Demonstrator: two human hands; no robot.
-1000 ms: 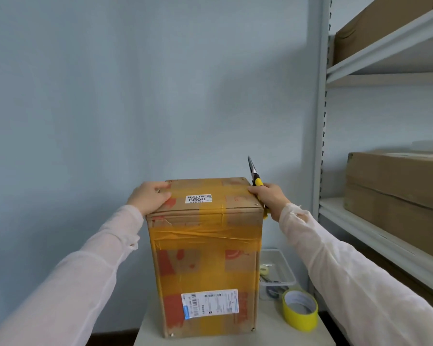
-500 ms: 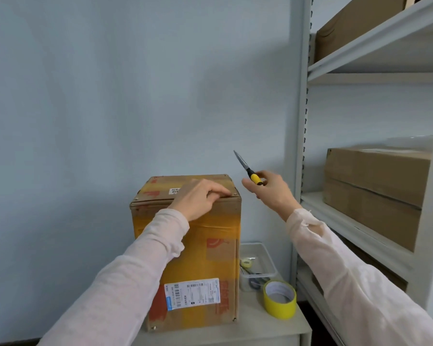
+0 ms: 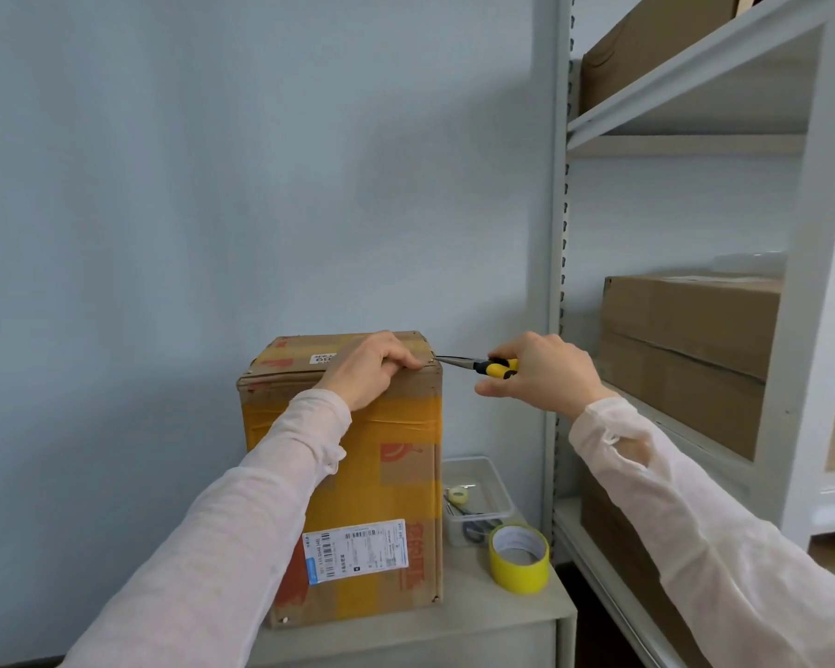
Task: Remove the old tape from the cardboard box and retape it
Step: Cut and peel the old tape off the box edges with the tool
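Head view: a tall brown cardboard box [image 3: 357,474], banded with old yellow-orange tape [image 3: 343,412] and carrying a white shipping label on its front face, stands upright on a small grey table [image 3: 454,629] against the wall. The left hand [image 3: 367,366] rests on the top front edge of the box, fingers curled over that edge and bracing it. The right hand [image 3: 541,373] is closed round a pointed tool with yellow-and-black handles [image 3: 483,365], apparently long-nose pliers, held roughly level. Its dark tip touches the upper right corner of the box. The step in hand appears to be removal of the old tape, starting at that corner, and no tape looks lifted yet. The next move calls for the tip to catch a tape edge or a fastener at the corner while the left hand keeps the box from tipping. A yellow roll of tape [image 3: 519,557] stands on the table just right of the box, in front of a clear plastic tray [image 3: 483,489].
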